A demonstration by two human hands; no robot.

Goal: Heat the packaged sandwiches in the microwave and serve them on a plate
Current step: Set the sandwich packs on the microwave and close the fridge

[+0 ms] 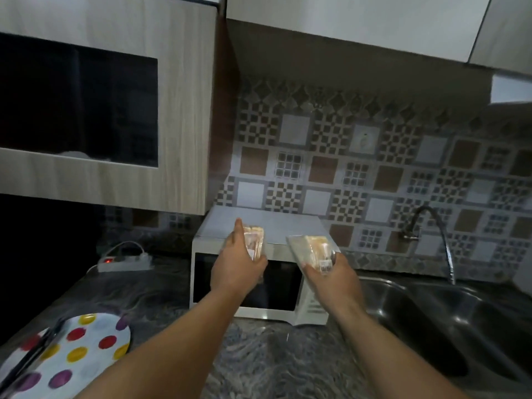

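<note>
At centre frame, the left hand (239,262) grips one packaged sandwich (254,240) and the right hand (331,279) grips another (312,251) before the closed microwave (247,286); heating appears not yet begun, and the spotted plate (72,355) waits at lower left.

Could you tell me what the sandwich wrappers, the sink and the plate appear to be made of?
Wrappers: thin clear plastic film, glossy; the filling shows through and a printed label is stuck on.
Sink: probably stainless steel, with a dull grey metallic sheen and soft reflections.
Plate: white with coloured dots, smooth; ceramic or melamine, I cannot tell which.
</note>
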